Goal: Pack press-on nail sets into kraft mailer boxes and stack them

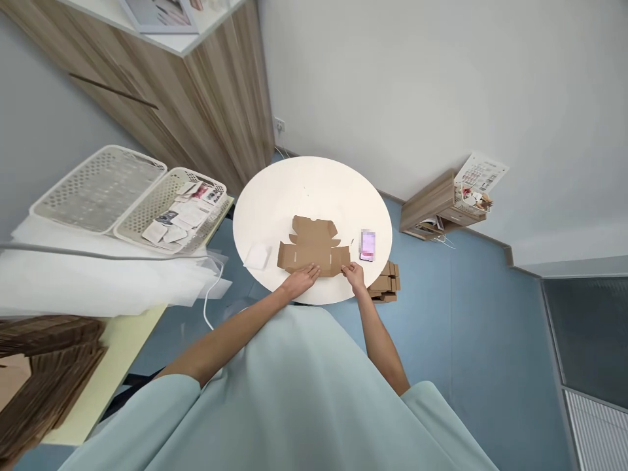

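An unfolded brown cardboard box (pixel 311 254) lies on the round white table (pixel 314 186), its flaps spread and its lid part pointing away from me. My left hand (pixel 301 280) rests on the near edge of the cardboard with the fingers stretched out over it. At the near right corner, my right hand (pixel 354 275) pinches a side flap between thumb and fingers. Left of the cardboard is a small stack of white sheets (pixel 257 256). A phone (pixel 367 245) with a lit, partly blurred screen lies to the right.
Folded boxes (pixel 386 284) are piled beside the table's right side. To the left, a white basket (pixel 128 226) holds paper cards, next to another basket (pixel 98 186). Flattened cardboard (pixel 53 373) is stacked at lower left. A low wooden cabinet (pixel 432 203) stands by the wall.
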`<state>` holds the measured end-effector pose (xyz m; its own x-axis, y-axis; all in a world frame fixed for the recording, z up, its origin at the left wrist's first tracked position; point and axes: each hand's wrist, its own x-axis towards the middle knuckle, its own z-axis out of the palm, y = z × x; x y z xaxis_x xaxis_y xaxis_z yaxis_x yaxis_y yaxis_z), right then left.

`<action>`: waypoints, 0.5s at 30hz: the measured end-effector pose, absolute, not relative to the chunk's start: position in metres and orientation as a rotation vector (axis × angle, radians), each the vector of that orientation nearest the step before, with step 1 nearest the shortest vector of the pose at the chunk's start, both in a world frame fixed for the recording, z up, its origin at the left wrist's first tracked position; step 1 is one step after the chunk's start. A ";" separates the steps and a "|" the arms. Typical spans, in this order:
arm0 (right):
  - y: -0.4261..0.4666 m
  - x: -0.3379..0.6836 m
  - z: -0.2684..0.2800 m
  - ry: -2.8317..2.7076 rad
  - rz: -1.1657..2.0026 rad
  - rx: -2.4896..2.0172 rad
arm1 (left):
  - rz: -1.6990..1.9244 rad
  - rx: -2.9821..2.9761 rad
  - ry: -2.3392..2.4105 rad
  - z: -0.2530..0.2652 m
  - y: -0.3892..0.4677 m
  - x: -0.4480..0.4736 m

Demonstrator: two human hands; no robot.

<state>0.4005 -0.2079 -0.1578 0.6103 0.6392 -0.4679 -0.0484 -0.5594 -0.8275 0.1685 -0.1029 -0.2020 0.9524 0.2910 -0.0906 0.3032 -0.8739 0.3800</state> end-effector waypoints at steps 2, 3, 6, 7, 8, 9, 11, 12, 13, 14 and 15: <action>-0.211 0.405 -0.174 -0.452 1.044 -2.002 | -0.085 2.657 0.452 -0.216 -0.107 0.172; -0.213 0.407 -0.181 -0.446 1.066 -2.026 | -0.107 2.630 0.470 -0.222 -0.108 0.173; -0.217 0.411 -0.199 -0.446 1.124 -2.114 | -0.187 2.562 0.517 -0.235 -0.110 0.171; -0.218 0.414 -0.203 -0.453 1.133 -2.150 | -0.209 2.543 0.527 -0.238 -0.110 0.168; -0.218 0.417 -0.205 -0.463 1.131 -2.188 | -0.222 2.524 0.541 -0.240 -0.109 0.165; -0.219 0.420 -0.206 -0.474 1.119 -2.226 | -0.224 2.502 0.570 -0.241 -0.107 0.162; -0.216 0.428 -0.204 -0.505 1.070 -2.293 | -0.213 2.444 0.676 -0.239 -0.102 0.154; -0.212 0.431 -0.202 -0.541 1.037 -2.320 | -0.210 2.406 0.750 -0.236 -0.099 0.150; -0.206 0.433 -0.199 -0.596 1.003 -2.341 | -0.222 2.360 0.813 -0.232 -0.095 0.146; -0.199 0.435 -0.195 -0.709 0.961 -2.369 | -0.248 2.313 0.871 -0.227 -0.091 0.144; -0.190 0.436 -0.192 -0.827 0.924 -2.384 | -0.277 2.270 0.912 -0.222 -0.086 0.142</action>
<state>0.4356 -0.1896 -0.1922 0.5958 0.6690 -0.4443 0.3674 -0.7190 -0.5900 0.1418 -0.0864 -0.2219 0.7334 0.5369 -0.4169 0.6780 -0.5341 0.5050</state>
